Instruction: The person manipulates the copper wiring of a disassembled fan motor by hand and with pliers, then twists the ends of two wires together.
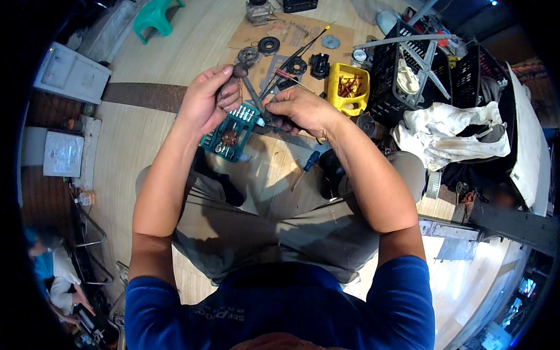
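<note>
Both my hands are raised over a teal socket set case (pixel 244 140). Between them slants a grey metal rod with a rounded, brownish knob at its upper end (pixel 252 90); its exact kind is unclear. My left hand (pixel 208 96) is closed at the knob end, fingers curled. At the lower end my right hand (pixel 303 109) pinches the rod between thumb and fingers. Bright sockets and a round copper-coloured part (pixel 230 137) lie in the case. Below my right hand a blue-handled screwdriver (pixel 311 161) rests on the floor.
Ahead, a cardboard sheet (pixel 294 29) bears several dark round parts (pixel 269 45). A cut yellow container (pixel 349 87) stands right, beside black crates (pixel 402 70) and white cloth (pixel 452 137). A green stool (pixel 153 23) is far left. Another person (pixel 61 271) sits lower left.
</note>
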The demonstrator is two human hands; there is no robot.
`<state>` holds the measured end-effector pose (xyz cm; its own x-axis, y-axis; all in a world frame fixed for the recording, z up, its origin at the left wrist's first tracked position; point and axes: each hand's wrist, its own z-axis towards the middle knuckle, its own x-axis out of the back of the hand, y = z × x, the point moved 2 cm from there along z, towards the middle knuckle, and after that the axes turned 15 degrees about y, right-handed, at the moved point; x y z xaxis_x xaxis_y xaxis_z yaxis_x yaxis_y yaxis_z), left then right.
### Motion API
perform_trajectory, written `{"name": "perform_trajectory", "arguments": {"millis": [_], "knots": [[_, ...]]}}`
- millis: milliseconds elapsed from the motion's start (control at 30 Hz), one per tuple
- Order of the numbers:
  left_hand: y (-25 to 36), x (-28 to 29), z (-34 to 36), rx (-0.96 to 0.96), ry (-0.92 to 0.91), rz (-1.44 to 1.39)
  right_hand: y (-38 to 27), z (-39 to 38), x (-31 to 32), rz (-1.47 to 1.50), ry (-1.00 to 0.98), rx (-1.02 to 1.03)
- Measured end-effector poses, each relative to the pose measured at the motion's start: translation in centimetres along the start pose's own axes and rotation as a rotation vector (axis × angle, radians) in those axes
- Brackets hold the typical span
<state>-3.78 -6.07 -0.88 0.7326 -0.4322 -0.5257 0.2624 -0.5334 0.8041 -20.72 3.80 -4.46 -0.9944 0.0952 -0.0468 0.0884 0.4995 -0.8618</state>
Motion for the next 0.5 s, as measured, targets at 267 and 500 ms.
{"name": "perform_trajectory", "arguments": {"millis": [267,500], "knots": [[0.6,1.8,0.8,-0.184,0.347,-0.081,0.1,-0.8,0.2,-0.519,0.274,0.425],[0.4,4.1,2.0,-0.173,0.563,0.012,0.5,-5.1,-3.7,-0.735,-0.301,0.095]]}}
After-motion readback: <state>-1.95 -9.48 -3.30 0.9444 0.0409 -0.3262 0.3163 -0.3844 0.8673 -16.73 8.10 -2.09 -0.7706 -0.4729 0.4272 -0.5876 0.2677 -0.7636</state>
